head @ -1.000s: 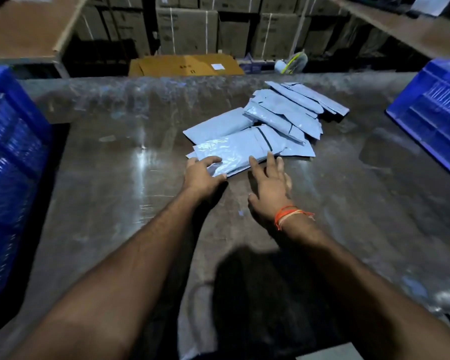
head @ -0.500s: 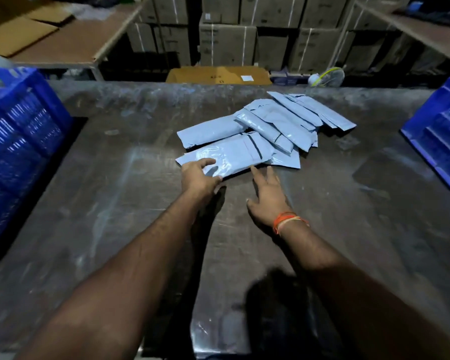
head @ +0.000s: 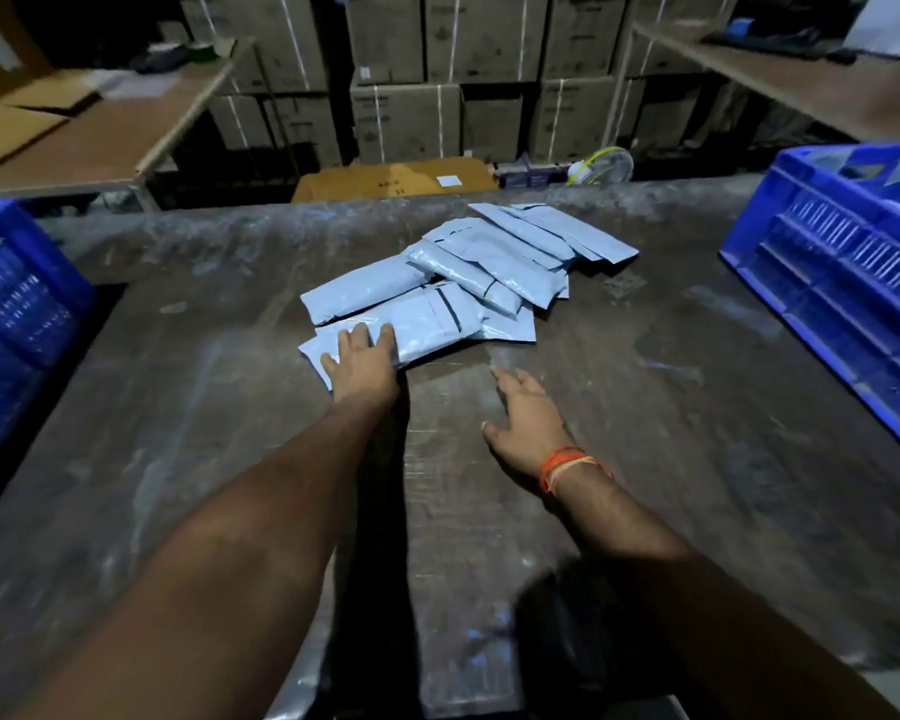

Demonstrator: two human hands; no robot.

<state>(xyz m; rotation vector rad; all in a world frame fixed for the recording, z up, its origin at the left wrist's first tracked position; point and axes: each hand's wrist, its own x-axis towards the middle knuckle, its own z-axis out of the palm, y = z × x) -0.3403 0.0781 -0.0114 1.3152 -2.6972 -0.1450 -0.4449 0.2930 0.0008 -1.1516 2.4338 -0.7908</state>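
Left hand [head: 365, 368] flat, fingers straight, pressing the nearest pale blue plastic mailer packet [head: 427, 324] at the front of the pile [head: 505, 252], probably to slide it closer. Right hand [head: 528, 423] rests spread open on the dark scuffed tabletop [head: 671, 433] nearby.

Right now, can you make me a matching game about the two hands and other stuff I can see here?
Things:
1. left hand
2. right hand
3. orange wristband
4. cardboard box

Places:
A. beyond the far edge of the table
B. flat on the nearest packet
C. round a wrist
D. over bare table top, off the packets

Pairs: 1-B, 2-D, 3-C, 4-A
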